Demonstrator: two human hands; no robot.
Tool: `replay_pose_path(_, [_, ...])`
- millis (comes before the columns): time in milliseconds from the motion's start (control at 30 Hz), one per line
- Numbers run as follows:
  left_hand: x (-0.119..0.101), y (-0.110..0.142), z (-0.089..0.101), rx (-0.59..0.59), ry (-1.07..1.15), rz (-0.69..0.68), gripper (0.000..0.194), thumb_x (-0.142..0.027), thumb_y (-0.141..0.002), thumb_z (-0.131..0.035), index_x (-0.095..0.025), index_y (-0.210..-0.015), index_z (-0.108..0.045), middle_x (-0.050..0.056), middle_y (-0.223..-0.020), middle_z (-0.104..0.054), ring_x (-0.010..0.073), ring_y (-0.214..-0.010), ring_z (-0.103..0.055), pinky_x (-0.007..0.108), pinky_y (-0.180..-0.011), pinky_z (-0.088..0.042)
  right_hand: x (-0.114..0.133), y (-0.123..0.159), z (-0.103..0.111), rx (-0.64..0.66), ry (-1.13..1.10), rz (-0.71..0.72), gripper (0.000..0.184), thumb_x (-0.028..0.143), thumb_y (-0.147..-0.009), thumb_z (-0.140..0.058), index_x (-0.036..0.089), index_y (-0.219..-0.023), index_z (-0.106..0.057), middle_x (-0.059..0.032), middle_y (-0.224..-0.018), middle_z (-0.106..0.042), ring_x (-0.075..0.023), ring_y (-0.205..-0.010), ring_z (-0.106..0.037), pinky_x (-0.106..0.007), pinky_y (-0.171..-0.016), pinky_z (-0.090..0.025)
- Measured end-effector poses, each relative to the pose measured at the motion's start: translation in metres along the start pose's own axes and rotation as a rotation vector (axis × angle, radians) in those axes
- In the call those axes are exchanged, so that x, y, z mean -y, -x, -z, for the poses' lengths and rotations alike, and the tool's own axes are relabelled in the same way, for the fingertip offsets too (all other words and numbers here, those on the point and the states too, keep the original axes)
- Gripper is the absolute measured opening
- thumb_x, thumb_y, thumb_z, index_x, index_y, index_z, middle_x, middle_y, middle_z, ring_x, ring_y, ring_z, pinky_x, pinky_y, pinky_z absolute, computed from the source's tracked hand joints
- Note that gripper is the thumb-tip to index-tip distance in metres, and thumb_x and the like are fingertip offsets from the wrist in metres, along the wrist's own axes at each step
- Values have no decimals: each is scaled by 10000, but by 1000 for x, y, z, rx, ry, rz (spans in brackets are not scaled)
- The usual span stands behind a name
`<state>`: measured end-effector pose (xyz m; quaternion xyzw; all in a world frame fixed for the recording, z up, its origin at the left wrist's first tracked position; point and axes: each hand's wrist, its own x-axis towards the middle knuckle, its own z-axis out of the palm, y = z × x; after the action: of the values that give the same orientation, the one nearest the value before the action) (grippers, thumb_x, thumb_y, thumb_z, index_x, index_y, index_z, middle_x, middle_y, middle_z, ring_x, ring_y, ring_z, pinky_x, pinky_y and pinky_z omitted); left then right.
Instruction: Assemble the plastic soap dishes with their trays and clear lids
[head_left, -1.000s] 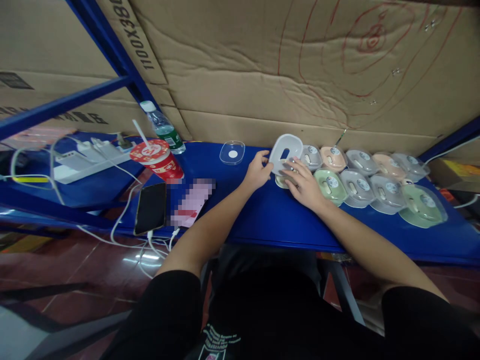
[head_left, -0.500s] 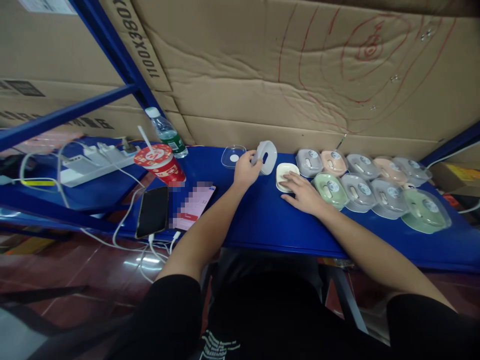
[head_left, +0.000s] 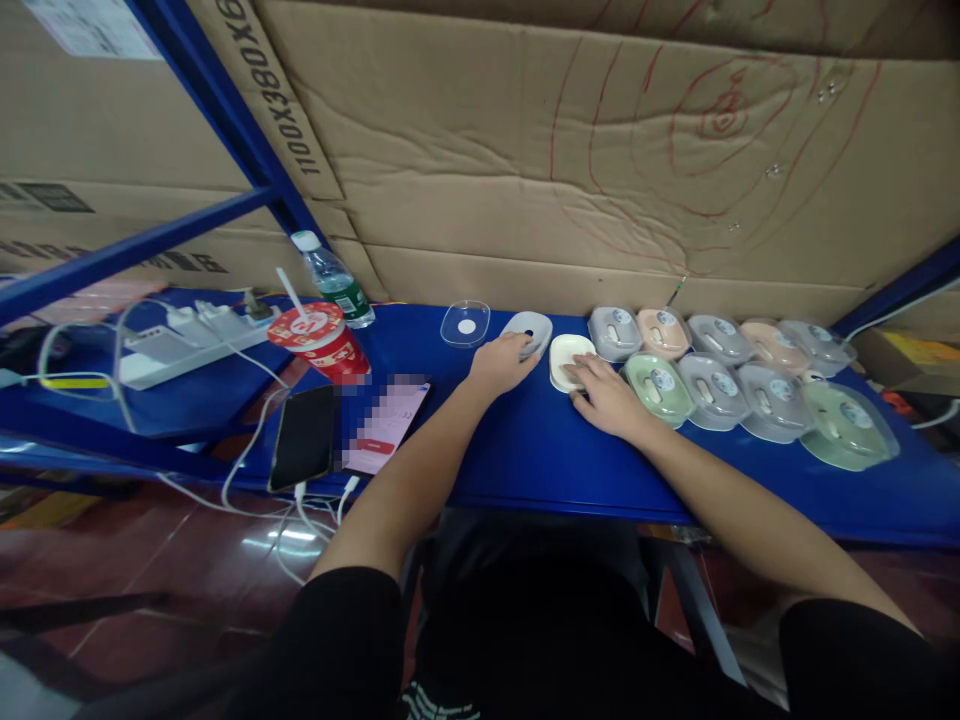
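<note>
Rests left hand point(head_left: 500, 364) on the gray lid point(head_left: 534, 334) with an oval hole, right hand point(head_left: 606, 396) on the cream square dish point(head_left: 564, 356). Has clear-covered containers point(head_left: 720, 386) to the right.

Blue table point(head_left: 525, 470): clear lid point(head_left: 465, 325), cream piece point(head_left: 568, 362), two phones point(head_left: 304, 437), lidded containers point(head_left: 720, 390).

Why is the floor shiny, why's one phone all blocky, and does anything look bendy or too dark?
In the head view, white glare streaks the red floor, likely reflected lamps; in the same view, square blocks hide part of the pink-screened phone; there too, the blue table looks stretched towards the sides, and the black shirt is too dark to show folds clearly.
</note>
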<state>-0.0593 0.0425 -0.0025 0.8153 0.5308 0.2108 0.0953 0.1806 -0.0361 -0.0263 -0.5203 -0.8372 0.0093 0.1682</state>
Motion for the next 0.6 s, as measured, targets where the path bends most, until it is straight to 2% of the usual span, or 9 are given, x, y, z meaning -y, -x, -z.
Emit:
replay_pose_path(67, [-1, 1, 1, 48, -52, -8, 380, -417, -1019, -651, -237, -1348, -716, 88, -1381, -735, 297, -1258, -706, 411, -1067, -558, 0, -2, -1, 3, 0, 4, 494, 252, -1030, -503, 105, -1484, -630, -206, -1597, -563, -351, -1535, -487, -516, -1296, -385])
replay_pose_path(167, [0, 0, 6, 33, -66, 4, 402, -408, -1006, -671, -239, -1368, -715, 89, -1387, -731, 288, -1246, -701, 400, -1055, -557, 0, -8, -3, 21, 9, 0, 437, 249, -1039, -497, 130, -1415, -685, -192, -1589, -574, -336, -1507, -519, -503, -1279, -410])
replay_pose_path(267, [4, -1, 11, -47, -100, 12, 452, -465, -970, -719, -234, -1359, -733, 102, -1428, -700, 305, -1272, -663, 420, -1091, -528, 0, -20, -3, 49, 31, -11, 422, 246, -1042, -500, 151, -1402, -699, -178, -1605, -570, -330, -1515, -510, -510, -1274, -413])
replay_pose_path(400, [14, -2, 12, -196, -198, 50, 560, -602, -970, -673, -236, -1389, -730, 137, -1618, -560, 388, -1469, -492, 541, -1224, -385, 1, -45, -5, 98, 29, -59, 447, 203, -1027, -498, 162, -1430, -688, -166, -1650, -537, -325, -1541, -483, -537, -1263, -425])
replay_pose_path(467, [19, -1, 10, -170, -233, 123, 611, -651, -987, -605, -225, -1411, -715, 163, -1656, -518, 418, -1510, -450, 602, -1257, -313, 3, -59, -8, 105, 15, -108, 462, 188, -1018, -499, 185, -1442, -685, -145, -1674, -520, -328, -1558, -467, -558, -1249, -440])
replay_pose_path(600, [24, 0, 8, -38, -219, 275, 653, -661, -1023, -480, -186, -1414, -699, 218, -1500, -649, 453, -1428, -548, 707, -1254, -252, 9, -81, -17, 82, 0, -152, 481, 175, -1024, -476, 200, -1461, -674, -124, -1700, -497, -336, -1586, -437, -589, -1250, -432])
